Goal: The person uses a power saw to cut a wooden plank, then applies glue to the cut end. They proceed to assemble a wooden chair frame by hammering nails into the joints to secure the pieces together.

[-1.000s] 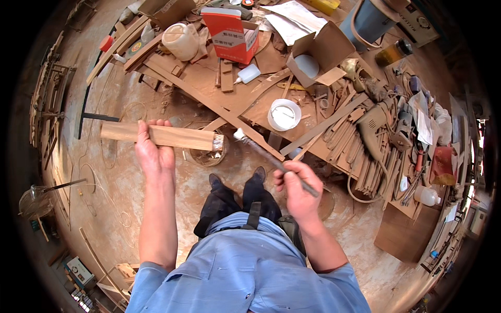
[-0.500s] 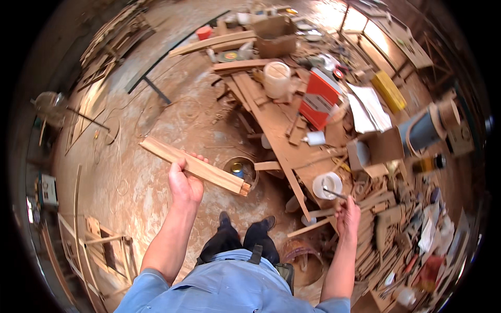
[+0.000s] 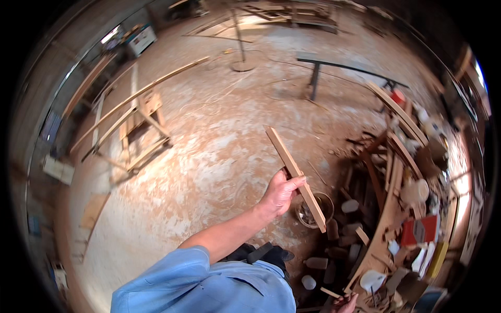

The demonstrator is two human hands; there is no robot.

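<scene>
My left hand (image 3: 282, 192) is closed around the middle of a long flat wooden strip (image 3: 295, 175). It holds the strip out over the dusty floor, tilted from upper left to lower right. The strip's lower end hangs over a small round bucket (image 3: 314, 210) on the floor. Only the fingers of my right hand (image 3: 347, 302) show, at the bottom edge beside the cluttered workbench (image 3: 389, 219). Whether they hold anything is unclear. My blue-sleeved left arm reaches up from the lower middle.
The workbench on the right is crowded with wood offcuts, a red box (image 3: 417, 230) and white containers (image 3: 372, 279). A wooden trestle with long slats (image 3: 140, 120) stands at the left. A round-based metal stand (image 3: 241, 63) and a black metal bench (image 3: 342, 68) are farther off.
The view has swung left, so the workbench now lies at the right edge. My left hand still holds the strip. My right hand has dropped to the bottom edge.
</scene>
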